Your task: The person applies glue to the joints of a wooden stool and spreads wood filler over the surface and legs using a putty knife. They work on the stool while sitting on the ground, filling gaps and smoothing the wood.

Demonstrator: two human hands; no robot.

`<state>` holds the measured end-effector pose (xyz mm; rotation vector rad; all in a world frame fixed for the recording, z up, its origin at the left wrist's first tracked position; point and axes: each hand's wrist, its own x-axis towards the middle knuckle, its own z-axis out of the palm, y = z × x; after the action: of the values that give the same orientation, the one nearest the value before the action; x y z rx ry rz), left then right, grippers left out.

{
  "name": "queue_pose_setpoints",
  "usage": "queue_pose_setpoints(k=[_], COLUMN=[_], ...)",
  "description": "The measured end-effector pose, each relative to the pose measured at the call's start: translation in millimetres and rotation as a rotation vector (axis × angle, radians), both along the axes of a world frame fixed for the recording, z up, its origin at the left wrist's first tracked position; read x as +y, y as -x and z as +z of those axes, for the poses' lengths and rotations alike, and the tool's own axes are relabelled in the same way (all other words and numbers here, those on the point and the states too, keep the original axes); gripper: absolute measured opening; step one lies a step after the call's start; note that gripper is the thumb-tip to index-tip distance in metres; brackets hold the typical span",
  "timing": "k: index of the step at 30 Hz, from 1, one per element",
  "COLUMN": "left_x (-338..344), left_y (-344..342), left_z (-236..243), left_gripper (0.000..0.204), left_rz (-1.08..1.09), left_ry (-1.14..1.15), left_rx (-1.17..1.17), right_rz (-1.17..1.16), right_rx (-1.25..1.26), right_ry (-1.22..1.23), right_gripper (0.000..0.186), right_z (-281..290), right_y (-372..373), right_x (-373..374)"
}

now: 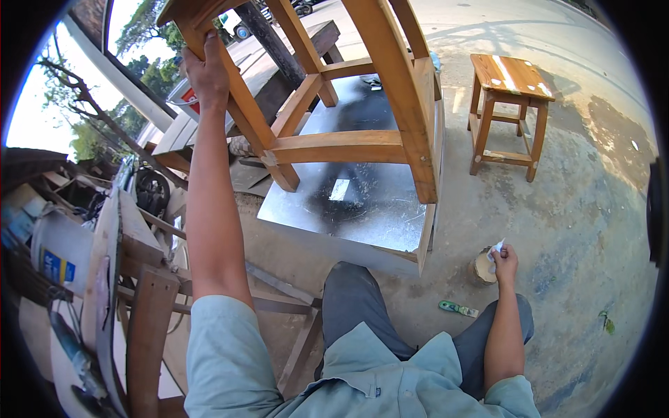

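The left hand (pixel 206 70) is gripping a leg of the big wooden stool (pixel 334 104), which is standing on the metal sheet (pixel 362 202); a firm hold should be keeping it steady. The right hand (pixel 504 259) is reaching down, pinching a white rag (pixel 496 249) over the small can (pixel 482 267); dabbing lightly seems wise.

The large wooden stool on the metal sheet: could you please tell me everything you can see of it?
The large wooden stool is orange-brown varnished timber with thick square legs joined by horizontal rungs. It stands tilted on a shiny metal sheet spread over a low platform, and its seat is mostly out of view at the top edge. The left hand grips one leg near the top, steadying it. The right hand is well away from it, holding a small white cloth over a small tin on the ground.
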<state>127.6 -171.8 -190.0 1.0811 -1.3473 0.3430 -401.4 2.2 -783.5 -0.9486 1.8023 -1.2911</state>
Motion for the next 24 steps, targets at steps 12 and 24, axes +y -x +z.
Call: queue_pose_setpoints(k=[12,24], left_x=[-36,-59], left_y=[-45,-89], left_z=[2,14], left_gripper=[0.05,0.057], left_rz=[-0.23,-0.084], left_ry=[-0.045,-0.093], left_rx=[0.071,0.029], right_rz=[-0.053,0.508], right_rx=[0.251,0.77], right_ry=[-0.051,-0.542], right_gripper=[0.028,0.024], right_z=[10,-39], right_y=[-4,-6], right_x=[9,-25])
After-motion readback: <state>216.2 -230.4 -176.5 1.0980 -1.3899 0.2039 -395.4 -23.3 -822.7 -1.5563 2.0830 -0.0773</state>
